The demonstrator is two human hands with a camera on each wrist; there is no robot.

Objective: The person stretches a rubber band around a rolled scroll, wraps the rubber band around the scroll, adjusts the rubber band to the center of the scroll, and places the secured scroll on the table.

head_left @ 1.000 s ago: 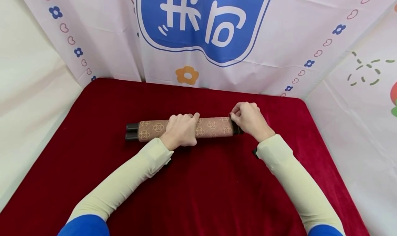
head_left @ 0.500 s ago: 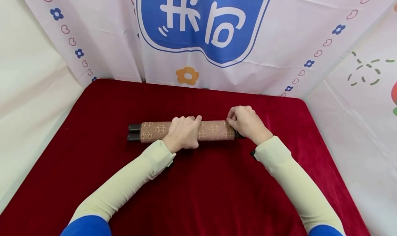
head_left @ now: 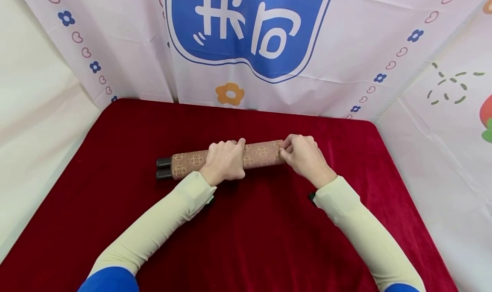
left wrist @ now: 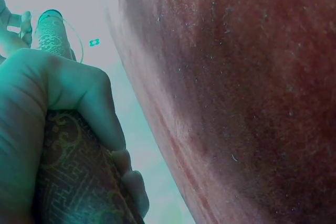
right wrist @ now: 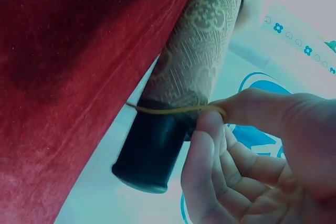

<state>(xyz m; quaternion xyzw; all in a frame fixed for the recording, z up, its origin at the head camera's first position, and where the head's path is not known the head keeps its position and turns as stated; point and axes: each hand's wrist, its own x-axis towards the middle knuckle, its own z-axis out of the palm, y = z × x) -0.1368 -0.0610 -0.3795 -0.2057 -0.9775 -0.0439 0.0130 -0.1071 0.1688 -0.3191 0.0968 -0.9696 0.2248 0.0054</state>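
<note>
A rolled scroll (head_left: 261, 154) with brown flower-patterned cloth lies crosswise on the red table cover. Two dark end knobs (head_left: 164, 173) stick out at its left. My left hand (head_left: 224, 162) grips the scroll around its middle, with fingers curled over it in the left wrist view. At the right end, my right hand (head_left: 307, 159) pinches a thin yellow cord (right wrist: 168, 112) between thumb and fingertips. The cord crosses the roll where the cloth meets a black knob (right wrist: 152, 153), seen in the right wrist view. In the head view the right hand hides that knob.
The red velvet cover (head_left: 246, 240) spreads over the table around the scroll. A white printed curtain (head_left: 146, 70) hangs behind the far edge, and pale side walls (head_left: 38, 112) flank the table.
The scroll's right end has shifted away from me, so the roll now slants. My right hand has moved a little left along it from the dark end. My left hand keeps its grip.
</note>
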